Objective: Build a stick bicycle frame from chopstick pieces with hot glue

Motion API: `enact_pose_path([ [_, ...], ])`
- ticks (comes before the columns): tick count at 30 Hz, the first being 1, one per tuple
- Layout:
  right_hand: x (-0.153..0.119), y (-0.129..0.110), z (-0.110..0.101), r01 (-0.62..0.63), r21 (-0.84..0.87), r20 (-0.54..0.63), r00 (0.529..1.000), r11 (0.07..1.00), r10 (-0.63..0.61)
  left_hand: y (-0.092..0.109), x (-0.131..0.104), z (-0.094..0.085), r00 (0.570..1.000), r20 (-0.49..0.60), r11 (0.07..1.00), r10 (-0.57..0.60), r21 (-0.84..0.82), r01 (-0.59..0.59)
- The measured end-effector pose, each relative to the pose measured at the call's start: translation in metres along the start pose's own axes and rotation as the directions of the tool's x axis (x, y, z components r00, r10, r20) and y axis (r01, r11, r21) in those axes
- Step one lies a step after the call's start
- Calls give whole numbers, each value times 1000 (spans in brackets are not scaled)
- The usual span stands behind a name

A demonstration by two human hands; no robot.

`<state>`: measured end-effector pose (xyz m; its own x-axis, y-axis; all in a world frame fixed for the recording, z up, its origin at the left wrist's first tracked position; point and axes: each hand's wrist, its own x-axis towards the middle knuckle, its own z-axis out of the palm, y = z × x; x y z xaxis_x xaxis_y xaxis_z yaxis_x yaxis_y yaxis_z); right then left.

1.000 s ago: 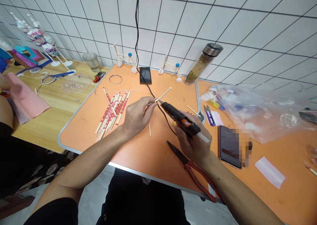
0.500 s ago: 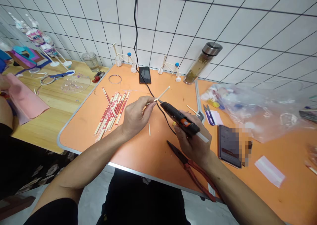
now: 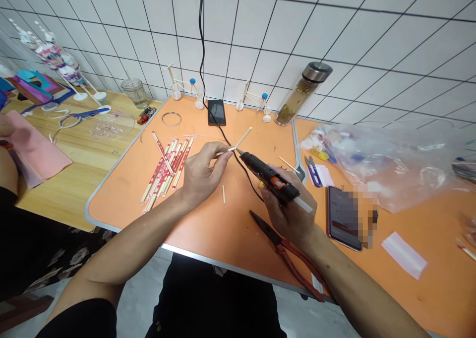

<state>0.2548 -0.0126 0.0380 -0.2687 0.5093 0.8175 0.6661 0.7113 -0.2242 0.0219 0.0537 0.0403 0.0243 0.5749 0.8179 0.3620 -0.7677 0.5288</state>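
Note:
Between the thumb and fingers of my left hand [image 3: 204,173] are thin wooden sticks [image 3: 243,137], meeting at an angle near the fingertips. My right hand [image 3: 288,206] grips a black and orange hot glue gun [image 3: 268,175], a clear glue stick poking from its back end. The gun's nozzle points left, at or very near the spot where the sticks meet; I cannot tell whether it touches. A short stick piece [image 3: 223,194] lies on the orange table [image 3: 208,229] below my hands. Long-nose pliers with red handles [image 3: 288,253] lie beside my right wrist.
Paper-wrapped chopsticks [image 3: 167,171] lie at left. Two small stick models with blue balls [image 3: 192,81], a phone [image 3: 216,112] and a tilted glass bottle [image 3: 302,95] stand by the wall. Purple snips [image 3: 314,173], another phone [image 3: 342,219] and a plastic bag [image 3: 386,164] are at right. The black cord [image 3: 202,40] crosses the table.
Almost nothing differs. The view shifts very slightly, and both hands keep their hold, with the nozzle still close to where the sticks meet.

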Motion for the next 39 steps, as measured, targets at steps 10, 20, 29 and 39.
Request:
enact_pose_path([
  [10,4,-2,-2,14,-10,-4,1000,1000,-14,-4,-3,4,958,78,913,-275,-290,286],
  [20,3,-2,-2,-13,0,-6,1000,1000,13,-1,3,4,906,133,795,-402,-441,417],
  [29,1,-1,-3,-53,19,-14,999,998,53,5,11,2,866,185,687,-464,-543,484],
  [39,-2,-3,-9,-160,36,38,987,986,159,0,16,1,828,248,597,-503,-593,540],
])
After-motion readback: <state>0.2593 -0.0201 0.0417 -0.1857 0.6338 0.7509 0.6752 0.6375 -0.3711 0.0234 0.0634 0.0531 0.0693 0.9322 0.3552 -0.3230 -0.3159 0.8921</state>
